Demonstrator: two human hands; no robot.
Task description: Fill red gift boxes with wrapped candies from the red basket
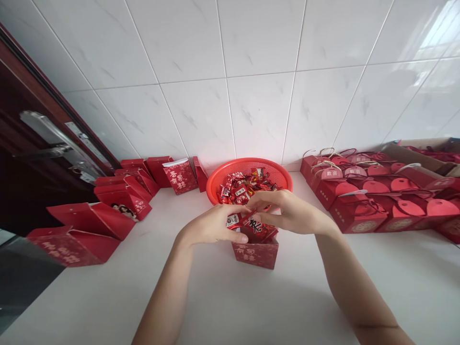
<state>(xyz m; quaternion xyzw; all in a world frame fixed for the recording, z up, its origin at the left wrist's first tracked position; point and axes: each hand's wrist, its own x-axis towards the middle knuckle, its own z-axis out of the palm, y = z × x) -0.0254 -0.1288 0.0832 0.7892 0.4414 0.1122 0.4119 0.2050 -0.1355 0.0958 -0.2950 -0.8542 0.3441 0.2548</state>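
囍 shows on the open box (259, 257), 歡喜 on a right-hand box label (330, 174), apparently 枣 on the packet (266, 232)

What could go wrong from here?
The red packet at the mouth of the open box might catch on its edge and fall outside. The left hand, right at the box's edge, could tilt it. The right hand, just in front of the basket, might bump it.

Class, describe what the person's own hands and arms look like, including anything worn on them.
The left hand and right hand wear no gloves. The left forearm and right forearm show no sleeves. No watch or bracelet is visible.
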